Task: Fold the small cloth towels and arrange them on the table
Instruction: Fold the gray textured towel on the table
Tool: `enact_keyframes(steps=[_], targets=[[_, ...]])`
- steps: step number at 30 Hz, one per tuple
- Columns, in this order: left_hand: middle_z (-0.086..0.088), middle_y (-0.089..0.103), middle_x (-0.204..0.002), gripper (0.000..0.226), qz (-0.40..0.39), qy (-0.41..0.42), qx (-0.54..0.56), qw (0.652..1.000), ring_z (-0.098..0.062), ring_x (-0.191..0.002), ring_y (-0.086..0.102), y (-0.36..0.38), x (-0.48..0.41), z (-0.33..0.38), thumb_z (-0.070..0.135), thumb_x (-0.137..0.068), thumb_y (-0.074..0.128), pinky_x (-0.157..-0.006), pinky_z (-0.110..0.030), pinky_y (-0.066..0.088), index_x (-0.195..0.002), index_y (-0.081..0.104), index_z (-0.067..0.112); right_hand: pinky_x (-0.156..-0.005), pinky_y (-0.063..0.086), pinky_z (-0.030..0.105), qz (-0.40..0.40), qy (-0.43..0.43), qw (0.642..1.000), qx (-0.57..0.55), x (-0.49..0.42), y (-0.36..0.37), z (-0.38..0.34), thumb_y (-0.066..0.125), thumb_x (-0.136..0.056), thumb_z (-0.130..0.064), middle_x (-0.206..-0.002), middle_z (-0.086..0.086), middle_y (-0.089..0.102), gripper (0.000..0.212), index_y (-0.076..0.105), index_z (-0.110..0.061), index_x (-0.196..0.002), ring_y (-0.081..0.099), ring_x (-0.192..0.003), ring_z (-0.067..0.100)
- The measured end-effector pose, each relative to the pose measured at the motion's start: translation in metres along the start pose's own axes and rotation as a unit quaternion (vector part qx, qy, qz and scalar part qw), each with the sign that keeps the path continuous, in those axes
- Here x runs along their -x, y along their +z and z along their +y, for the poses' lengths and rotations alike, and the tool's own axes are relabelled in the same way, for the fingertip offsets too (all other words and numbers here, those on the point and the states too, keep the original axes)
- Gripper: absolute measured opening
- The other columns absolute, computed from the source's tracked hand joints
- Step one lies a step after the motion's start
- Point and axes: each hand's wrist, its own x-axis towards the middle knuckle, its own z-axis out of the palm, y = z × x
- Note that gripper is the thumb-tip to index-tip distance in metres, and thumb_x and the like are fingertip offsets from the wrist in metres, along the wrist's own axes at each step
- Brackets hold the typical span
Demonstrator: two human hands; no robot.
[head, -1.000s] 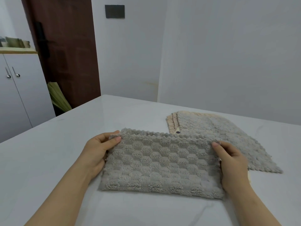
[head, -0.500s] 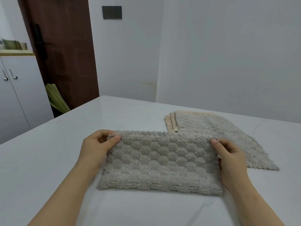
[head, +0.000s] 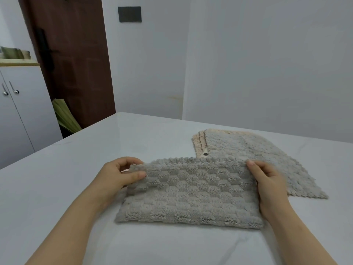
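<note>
Grey towel [head: 191, 192] lies folded double on the surface [head: 91, 153]. Left hand [head: 116, 178] and right hand [head: 267, 184]: grip clamped on its far corners, probably squaring edges for the next fold. Towel stack [head: 248, 155] sits just behind on the right.

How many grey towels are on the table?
2. One fluffy grey folded towel is at the front, held by the left hand and right hand. A paler grey towel tops the pile behind, right. Peach towel edges peek out underneath, so more may be hidden.

grey towel's [head: 191, 194] far edge higher now
</note>
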Motion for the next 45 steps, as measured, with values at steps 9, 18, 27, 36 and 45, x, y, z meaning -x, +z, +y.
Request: enact_keyframes(steps=[9, 18, 27, 36, 45], targets=[[-0.005, 0.052, -0.065, 0.011, 0.052, 0.053, -0.059, 0.996, -0.015, -0.058, 0.044, 0.003, -0.007, -0.006, 0.002, -0.081, 0.064, -0.051, -0.014, 0.037, -0.075, 0.063, 0.011, -0.077, 0.048, 0.038, -0.002, 0.012, 1.000, 0.013, 0.001, 0.001, 0.001, 0.069, -0.079, -0.027, -0.058, -0.012, 0.066, 0.021, 0.071, -0.028, -0.058, 0.058, -0.080, 0.021], [0.008, 0.069, -0.061, 0.013, 0.114, 0.072, 0.032, 0.990, -0.005, -0.062, 0.063, 0.007, -0.008, -0.003, 0.006, -0.081, 0.063, -0.060, -0.017, 0.053, -0.074, 0.066, 0.017, -0.069, 0.052, 0.033, -0.013, 0.026, 1.000, -0.012, -0.001, 0.000, 0.000, 0.080, -0.018, -0.068, -0.060, -0.008, 0.068, 0.063, 0.072, -0.025, -0.063, 0.062, -0.066, 0.013], [-0.003, 0.062, -0.074, 0.012, 0.140, 0.025, 0.012, 0.990, -0.016, -0.060, 0.057, 0.004, -0.009, 0.006, 0.016, -0.090, 0.055, -0.053, -0.025, 0.046, -0.081, 0.059, 0.023, -0.069, 0.048, 0.031, 0.034, -0.034, 0.992, 0.119, 0.000, 0.011, -0.020, 0.068, -0.081, -0.013, -0.073, 0.006, 0.064, 0.015, 0.061, -0.018, -0.068, 0.058, -0.069, 0.020], [0.003, 0.061, -0.097, 0.017, -0.009, -0.053, -0.134, 0.990, -0.016, -0.080, 0.061, 0.003, -0.008, -0.007, 0.018, -0.087, 0.061, -0.065, -0.024, 0.048, -0.099, 0.056, 0.029, -0.069, 0.045, 0.032, -0.003, 0.029, 0.945, 0.327, 0.002, 0.007, -0.003, 0.060, -0.087, -0.028, -0.084, 0.002, 0.064, 0.018, 0.059, -0.016, -0.100, 0.058, -0.071, 0.019], [0.014, 0.054, -0.110, 0.028, 0.127, 0.149, -0.361, 0.912, -0.011, -0.104, 0.052, 0.015, -0.004, -0.014, 0.003, -0.086, 0.057, -0.087, -0.014, 0.033, -0.109, 0.066, 0.016, -0.057, 0.041, 0.024, -0.038, -0.009, 0.941, 0.336, 0.018, 0.011, -0.014, 0.060, -0.085, -0.010, -0.083, 0.002, 0.056, 0.030, 0.050, -0.026, -0.107, 0.054, -0.068, 0.012]])
